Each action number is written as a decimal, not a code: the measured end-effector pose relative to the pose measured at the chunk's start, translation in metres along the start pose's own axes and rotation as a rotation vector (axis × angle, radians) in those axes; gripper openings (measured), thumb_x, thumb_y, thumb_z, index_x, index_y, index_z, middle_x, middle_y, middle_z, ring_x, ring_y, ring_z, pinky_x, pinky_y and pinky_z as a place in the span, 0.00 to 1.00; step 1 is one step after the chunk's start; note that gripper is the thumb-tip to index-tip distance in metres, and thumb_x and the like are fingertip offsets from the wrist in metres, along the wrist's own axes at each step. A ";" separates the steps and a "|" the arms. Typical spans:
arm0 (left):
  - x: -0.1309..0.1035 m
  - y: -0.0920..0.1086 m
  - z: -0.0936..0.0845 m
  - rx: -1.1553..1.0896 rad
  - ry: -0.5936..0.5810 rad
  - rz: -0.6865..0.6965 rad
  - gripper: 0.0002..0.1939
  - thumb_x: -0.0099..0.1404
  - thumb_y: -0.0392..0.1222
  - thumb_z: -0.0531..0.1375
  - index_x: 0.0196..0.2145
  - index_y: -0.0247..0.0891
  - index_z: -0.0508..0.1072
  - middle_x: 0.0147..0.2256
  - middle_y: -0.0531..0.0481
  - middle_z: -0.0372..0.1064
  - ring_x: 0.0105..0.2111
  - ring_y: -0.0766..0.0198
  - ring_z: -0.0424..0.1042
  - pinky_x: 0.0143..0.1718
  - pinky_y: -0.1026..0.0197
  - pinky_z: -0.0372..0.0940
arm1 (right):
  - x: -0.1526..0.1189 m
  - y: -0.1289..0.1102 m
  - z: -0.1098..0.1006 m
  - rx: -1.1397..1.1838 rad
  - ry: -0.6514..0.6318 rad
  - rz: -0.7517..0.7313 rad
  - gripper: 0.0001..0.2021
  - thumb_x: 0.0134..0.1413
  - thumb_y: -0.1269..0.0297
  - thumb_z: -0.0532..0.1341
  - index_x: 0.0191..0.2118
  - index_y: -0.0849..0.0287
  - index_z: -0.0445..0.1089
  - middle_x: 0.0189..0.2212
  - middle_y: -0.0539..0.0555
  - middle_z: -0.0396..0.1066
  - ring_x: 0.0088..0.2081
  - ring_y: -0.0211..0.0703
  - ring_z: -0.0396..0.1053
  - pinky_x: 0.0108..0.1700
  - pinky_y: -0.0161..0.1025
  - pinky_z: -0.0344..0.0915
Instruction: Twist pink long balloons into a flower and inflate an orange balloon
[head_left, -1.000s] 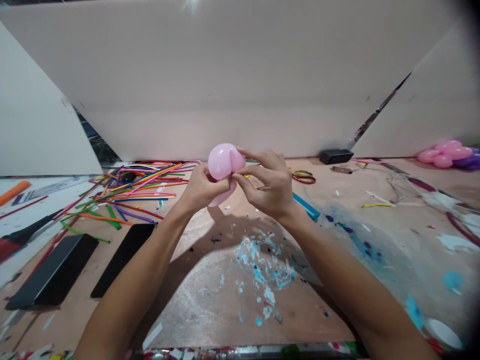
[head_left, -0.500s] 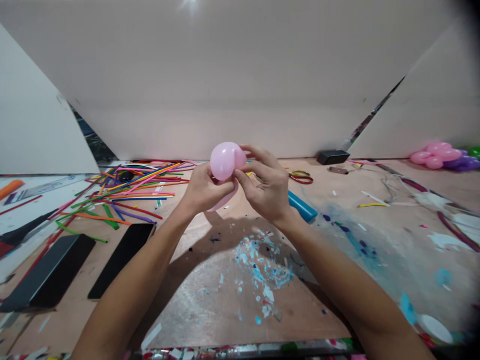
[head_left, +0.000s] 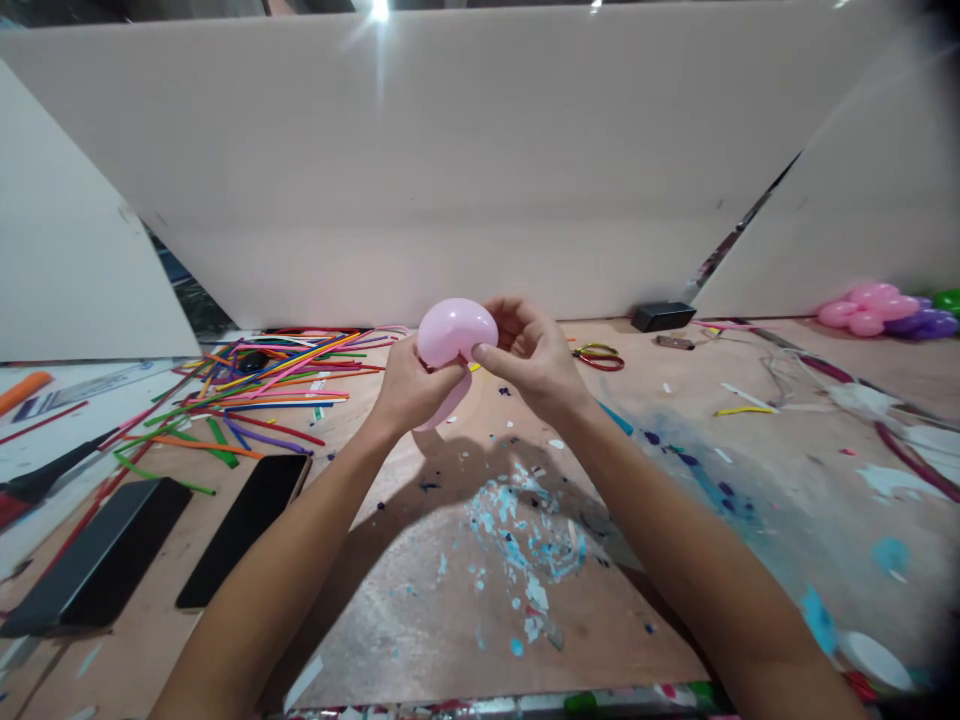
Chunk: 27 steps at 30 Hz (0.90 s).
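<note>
A pink balloon (head_left: 457, 326), inflated and bent into rounded bubbles, is held up above the middle of the table. My left hand (head_left: 415, 388) is closed round its lower left part, the thumb pressing near the pinched crease. Below that hand a longer pink section hangs down. On the other side my right hand (head_left: 534, 358) grips the balloon's right edge, its thumb on the front near the crease and its fingers curled behind. The fingertips of the right hand are partly hidden by the balloon.
Uninflated modelling balloons (head_left: 292, 365) lie heaped at the left, near a black phone (head_left: 244, 530) and a dark box (head_left: 101, 555). Red-handled scissors (head_left: 600, 357) and a small black box (head_left: 663, 316) lie at the back right. Pink balloon bubbles (head_left: 868, 308) sit far right. A white panel (head_left: 450, 170) stands behind.
The balloon's upper bubbles have turned and now look wider and flatter. My right thumb has moved onto the front of the balloon, and its fingers have curled in. The view has tilted slightly up.
</note>
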<state>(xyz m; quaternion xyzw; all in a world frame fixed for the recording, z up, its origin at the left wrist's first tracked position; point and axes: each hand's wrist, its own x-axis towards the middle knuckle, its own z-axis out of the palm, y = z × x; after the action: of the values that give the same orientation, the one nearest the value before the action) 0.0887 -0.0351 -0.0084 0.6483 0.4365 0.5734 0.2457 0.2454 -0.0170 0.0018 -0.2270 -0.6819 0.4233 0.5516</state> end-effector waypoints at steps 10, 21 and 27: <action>0.001 0.002 -0.007 0.116 0.002 0.076 0.05 0.49 0.38 0.62 0.23 0.34 0.71 0.20 0.54 0.64 0.22 0.68 0.62 0.22 0.67 0.56 | 0.003 0.001 -0.006 0.132 -0.096 0.073 0.25 0.40 0.44 0.70 0.40 0.56 0.70 0.39 0.55 0.74 0.40 0.43 0.71 0.43 0.40 0.70; -0.003 0.001 -0.011 0.451 -0.267 0.468 0.06 0.51 0.32 0.60 0.29 0.37 0.71 0.27 0.50 0.72 0.27 0.65 0.68 0.30 0.63 0.58 | 0.007 0.008 -0.037 -0.003 -0.434 0.351 0.11 0.45 0.60 0.70 0.34 0.60 0.76 0.33 0.52 0.75 0.33 0.36 0.69 0.35 0.34 0.65; -0.004 -0.005 -0.008 0.513 -0.301 0.505 0.07 0.52 0.33 0.61 0.32 0.36 0.72 0.31 0.48 0.73 0.30 0.63 0.69 0.32 0.62 0.59 | 0.009 0.005 -0.049 -0.268 -0.555 0.358 0.08 0.48 0.61 0.66 0.31 0.60 0.78 0.30 0.51 0.75 0.31 0.37 0.67 0.33 0.34 0.61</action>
<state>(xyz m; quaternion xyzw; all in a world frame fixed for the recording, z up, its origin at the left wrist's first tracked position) 0.0798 -0.0372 -0.0125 0.8526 0.3514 0.3867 -0.0118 0.2881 0.0086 0.0038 -0.2896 -0.8046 0.4657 0.2279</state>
